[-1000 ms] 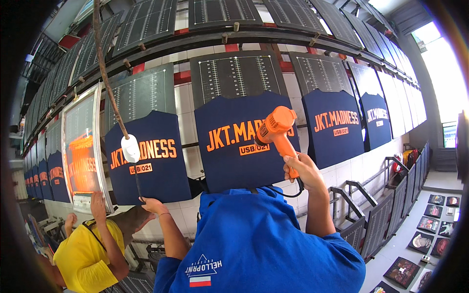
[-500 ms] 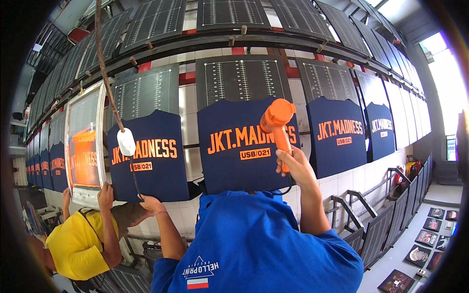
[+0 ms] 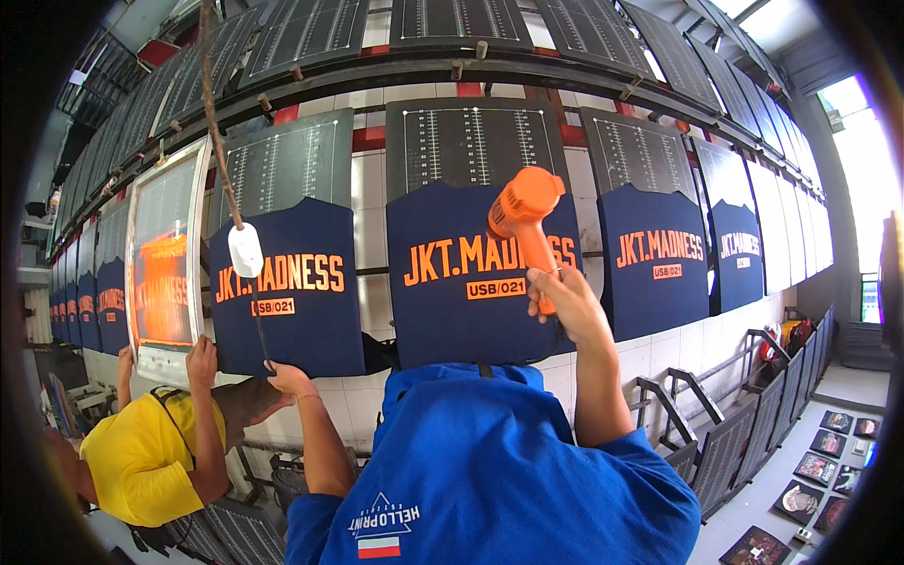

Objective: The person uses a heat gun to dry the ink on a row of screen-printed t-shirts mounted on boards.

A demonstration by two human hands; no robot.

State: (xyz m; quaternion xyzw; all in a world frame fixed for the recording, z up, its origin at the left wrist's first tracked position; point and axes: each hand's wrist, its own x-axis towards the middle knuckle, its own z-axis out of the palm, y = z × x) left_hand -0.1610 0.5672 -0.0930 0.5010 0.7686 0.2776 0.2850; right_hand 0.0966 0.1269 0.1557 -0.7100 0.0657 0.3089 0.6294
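Note:
My right hand (image 3: 573,306) grips the handle of an orange hair dryer (image 3: 529,202), its barrel above a navy shirt piece (image 3: 443,330). That piece lies on a dark board (image 3: 471,141) and carries orange printed lettering, partly hidden by the dryer. Off to the left, my left hand (image 3: 292,379) pinches a thin black cord (image 3: 261,330) at the lower edge of another printed navy piece (image 3: 320,330). The cord runs up to a white socket connector (image 3: 245,251) hanging from a brown cable (image 3: 221,160).
At left, a co-worker in a yellow shirt (image 3: 141,461) has both hands on a screen-printing frame (image 3: 200,245) with orange ink. More printed navy pieces (image 3: 654,273) lie on boards in the row. A second row of marked boards (image 3: 461,24) stands beyond a dark rail. Metal racks (image 3: 725,424) stand at lower right.
The hair dryer has shifted slightly up and left over the lettering, my right hand with it. The whole view has shifted a little. My left hand stays on the cord.

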